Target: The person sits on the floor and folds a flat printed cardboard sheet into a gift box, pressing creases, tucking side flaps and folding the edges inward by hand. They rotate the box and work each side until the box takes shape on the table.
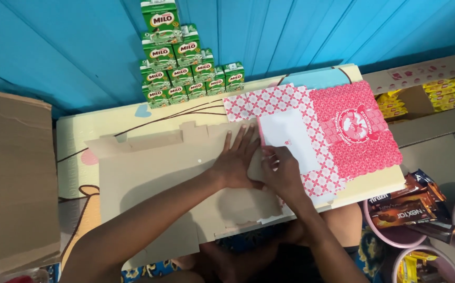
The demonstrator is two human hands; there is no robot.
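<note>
Your hands pressed an unfolded box blank flat on the tabletop.

Your left hand (236,160) lay fingers spread, palm down on the brown side of the flat box blank (185,178); your right hand (281,170), touching it, curled over the crease where the red patterned flap (353,131) turned up. Thin card like this looked light and stiff only along its folds, so you would best take it by an edge near a crease. Beyond your fingertips sat the stack of green drink cartons (185,63); right of your right hand, snack packets (403,207).
</note>
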